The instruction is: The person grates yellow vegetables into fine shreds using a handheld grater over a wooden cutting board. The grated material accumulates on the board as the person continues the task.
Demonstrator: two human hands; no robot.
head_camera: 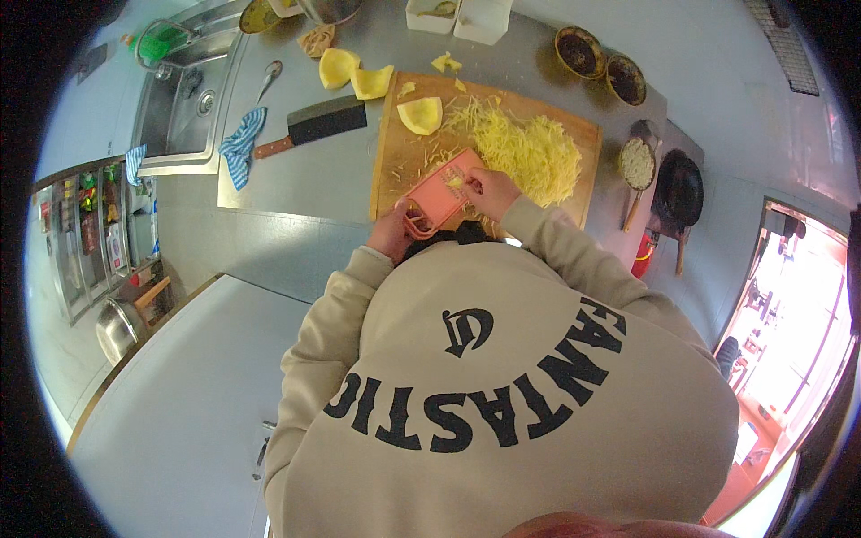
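My left hand (390, 232) grips the handle end of a pink hand grater (437, 198), which slants over a wooden cutting board (390, 144). On the grater's face, the bent fingers of my right hand (494, 191) pinch a small yellow piece (455, 182) that looks like squash; the fingers partly cover it. A broad heap of pale yellow shreds (538, 155) covers the board's right side, close to my right hand. Past the grater, a thick yellow squash chunk (420, 116) rests on the board. Two more squash chunks (340, 67) sit beyond the board's far left corner.
Left of the board lies a cleaver (326, 124), near a striped cloth (242, 144) and a spoon (269, 77). A steel sink (178, 101) is further left. White containers (481, 20) and two dark bowls (580, 52) stand behind. A wok (678, 188) is at right.
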